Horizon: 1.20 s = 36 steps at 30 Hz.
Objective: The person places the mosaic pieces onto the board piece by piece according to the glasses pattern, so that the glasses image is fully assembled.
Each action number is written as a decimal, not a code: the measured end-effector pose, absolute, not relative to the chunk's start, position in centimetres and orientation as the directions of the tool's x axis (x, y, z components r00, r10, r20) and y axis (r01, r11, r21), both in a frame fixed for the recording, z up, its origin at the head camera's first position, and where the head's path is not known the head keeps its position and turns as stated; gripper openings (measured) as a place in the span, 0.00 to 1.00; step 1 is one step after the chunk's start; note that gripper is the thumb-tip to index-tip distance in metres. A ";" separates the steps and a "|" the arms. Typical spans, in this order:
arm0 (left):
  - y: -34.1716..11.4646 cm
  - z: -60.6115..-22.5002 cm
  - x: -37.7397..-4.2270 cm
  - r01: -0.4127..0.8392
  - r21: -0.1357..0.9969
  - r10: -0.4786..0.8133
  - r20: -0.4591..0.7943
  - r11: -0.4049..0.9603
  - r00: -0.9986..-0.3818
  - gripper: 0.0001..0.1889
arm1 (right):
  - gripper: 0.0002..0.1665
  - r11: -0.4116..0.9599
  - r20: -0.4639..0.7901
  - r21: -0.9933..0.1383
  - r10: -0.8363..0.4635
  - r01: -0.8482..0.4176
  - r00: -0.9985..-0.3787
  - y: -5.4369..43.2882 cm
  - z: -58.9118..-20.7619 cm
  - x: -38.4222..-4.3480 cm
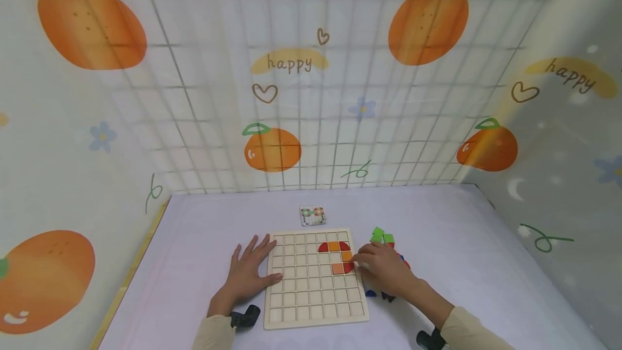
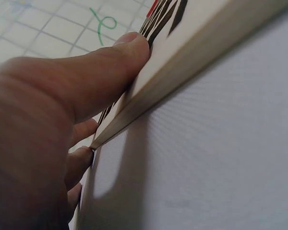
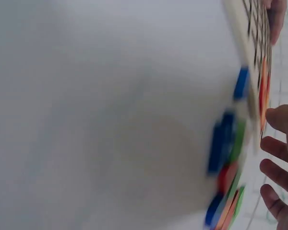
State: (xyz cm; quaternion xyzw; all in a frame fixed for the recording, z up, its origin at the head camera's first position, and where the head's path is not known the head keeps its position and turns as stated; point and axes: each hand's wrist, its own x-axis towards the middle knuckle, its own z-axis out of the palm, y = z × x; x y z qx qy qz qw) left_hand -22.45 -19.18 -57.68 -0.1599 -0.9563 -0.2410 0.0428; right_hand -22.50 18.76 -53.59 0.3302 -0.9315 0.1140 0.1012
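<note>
In the lower centre of the head view, a pale wooden square board divided into a grid (image 1: pixel 302 284) lies flat on a white tabletop (image 1: pixel 194 242). The person's left hand (image 1: pixel 249 270) is spread at its left edge, fingers extended and thumb on the rim; the left wrist view shows the thumb close up, while the other fingers are partly hidden behind it.

The person's right hand (image 1: pixel 386 269) is at the board's right edge, its fingers loosely extended and apart in the right wrist view, nothing visible between them. Its fingertips are right beside the small coloured pieces in the board's upper right: red rounded pieces (image 1: pixel 349 267), orange squares (image 1: pixel 333 246) and a peach square (image 1: pixel 337 269). Whether a fingertip presses one is hard to make out.

Right of the board, loose green square blocks (image 1: pixel 378 235) and blue pieces (image 1: pixel 371 293) lie partly under the right hand, which hides much of the pile; the right wrist view blurs it. Above the board lies a small printed card (image 1: pixel 312 215), its pattern too small to read fully. Both beige sleeves (image 1: pixel 216 332) are cut off by the bottom edge, as is the black wrist camera (image 1: pixel 431 339) at lower right.
</note>
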 end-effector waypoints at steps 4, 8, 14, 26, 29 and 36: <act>-19.2 -57.7 -22.5 0.324 0.451 0.282 0.160 0.831 -0.946 0.48 | 0.15 0.834 0.267 -0.124 -0.494 -0.538 -0.827 21.1 -53.9 -21.9; -19.1 -57.7 -22.5 0.325 0.451 0.280 0.167 0.831 -0.946 0.48 | 0.16 0.874 0.221 -0.149 -0.427 -0.463 -0.877 23.1 -54.0 -21.1; -19.1 -57.7 -22.4 0.328 0.469 0.272 0.186 0.820 -0.944 0.47 | 0.15 0.886 0.081 -0.290 -0.354 -0.362 -0.932 24.9 -53.2 -20.7; -19.0 -57.6 -22.4 0.320 0.453 0.278 0.159 0.832 -0.947 0.48 | 0.13 0.871 -0.044 -0.464 -0.206 -0.163 -0.978 26.2 -52.3 -21.0; -19.0 -57.6 -22.4 0.321 0.454 0.281 0.156 0.831 -0.947 0.48 | 0.15 0.856 -0.040 -0.480 -0.240 -0.192 -0.970 26.3 -52.2 -21.1; -19.1 -57.7 -22.4 0.327 0.441 0.279 0.172 0.836 -0.945 0.47 | 0.11 0.744 -0.059 -0.607 -0.391 -0.278 -0.918 25.8 -50.6 -22.5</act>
